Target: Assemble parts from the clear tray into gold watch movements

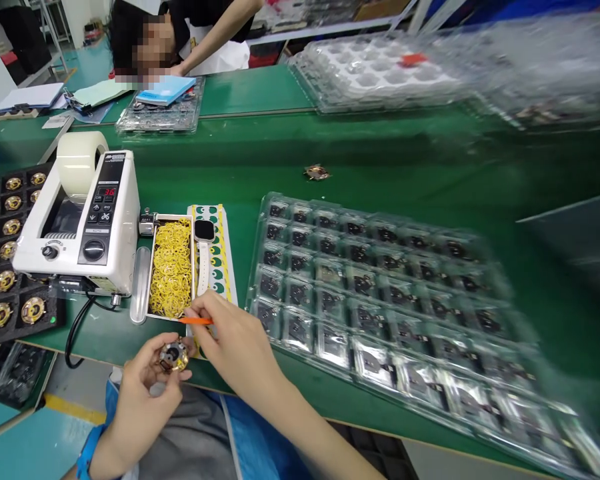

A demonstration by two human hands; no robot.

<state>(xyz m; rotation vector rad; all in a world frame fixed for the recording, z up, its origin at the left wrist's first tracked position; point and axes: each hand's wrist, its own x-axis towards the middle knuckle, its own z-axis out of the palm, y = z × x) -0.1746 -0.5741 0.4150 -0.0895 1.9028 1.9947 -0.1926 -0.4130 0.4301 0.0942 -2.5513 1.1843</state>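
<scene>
My left hand (153, 380) grips a small round gold-and-black component (174, 357) by its edges, near the table's front edge. Between the thumb and fingers of my right hand (233, 337) is a thin orange stick-like tool (197, 321). Its tip points left, at the lower end of a white box (149, 293) full of yellow rings (171, 267). Right of the box lies a white sheet with green cut-outs and yellow strips (225, 257). A smartwatch with a white strap (204, 231) rests on that sheet, just beyond my right hand.
A white tape dispenser (115, 233) stands left, beside a black tray of round gold components (10, 250). A large clear tray (380, 280) with many dark parts covers the right. One loose part (317, 173) lies farther back. Across the table, a person (205, 33) bends over stacked trays (160, 113).
</scene>
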